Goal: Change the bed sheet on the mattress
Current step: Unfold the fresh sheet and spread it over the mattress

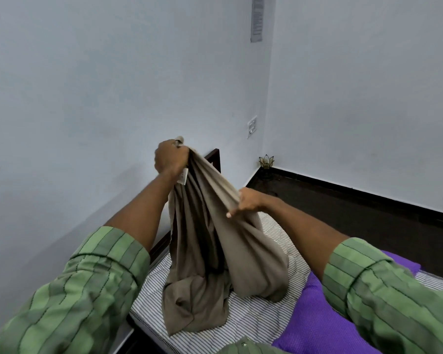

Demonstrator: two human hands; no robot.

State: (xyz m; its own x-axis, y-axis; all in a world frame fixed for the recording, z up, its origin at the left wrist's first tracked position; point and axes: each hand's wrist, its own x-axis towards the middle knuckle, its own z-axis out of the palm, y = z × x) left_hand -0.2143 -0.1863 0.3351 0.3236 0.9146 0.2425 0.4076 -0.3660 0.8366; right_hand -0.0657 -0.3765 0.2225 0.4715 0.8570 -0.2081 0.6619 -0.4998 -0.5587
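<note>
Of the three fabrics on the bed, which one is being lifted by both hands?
The taupe sheet, gripped by the left hand and right hand. The purple cloth and striped mattress cover lie flat, untouched.

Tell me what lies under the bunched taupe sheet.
The taupe sheet, gripped by the left hand and right hand, rests on the striped mattress. Anything beneath its heap is covered.

The person wears a green shirt with broad darker-green vertical stripes and thin dark stitched lines, its left sleeve [69, 290] and right sleeve [384, 284] both rolled into thick cuffs below the elbow, leaving forearms bare, with a small button [244, 344] on the front.
</note>
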